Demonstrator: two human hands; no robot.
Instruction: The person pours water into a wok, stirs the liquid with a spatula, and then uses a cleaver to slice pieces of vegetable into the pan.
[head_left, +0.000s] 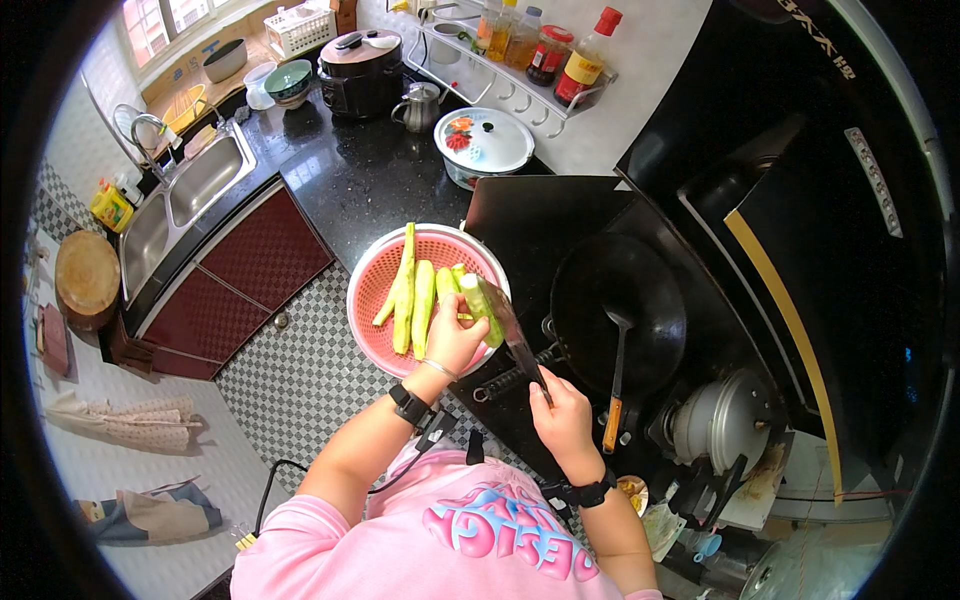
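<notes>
In my left hand (455, 339) is a peeled pale green gourd (475, 294), held upright over a pink plastic colander (366, 300). My right hand (561, 420) grips the handle of a kitchen cleaver (513, 324), whose dark blade lies against or close beside the gourd's right side. Several more peeled green gourds (405, 304) lie in the colander, which sits in a pale basin at the counter's edge. My left fingers partly cover the held gourd.
Right of the colander, a black wok (600, 300) on the stove holds a spatula (619, 375). A pressure cooker (720, 424) stands nearer me. Behind are a lidded enamel pot (487, 146), a metal pitcher (420, 107) and an electric cooker (361, 79). A range hood (825, 225) overhangs the right; a double sink (202, 187) is left.
</notes>
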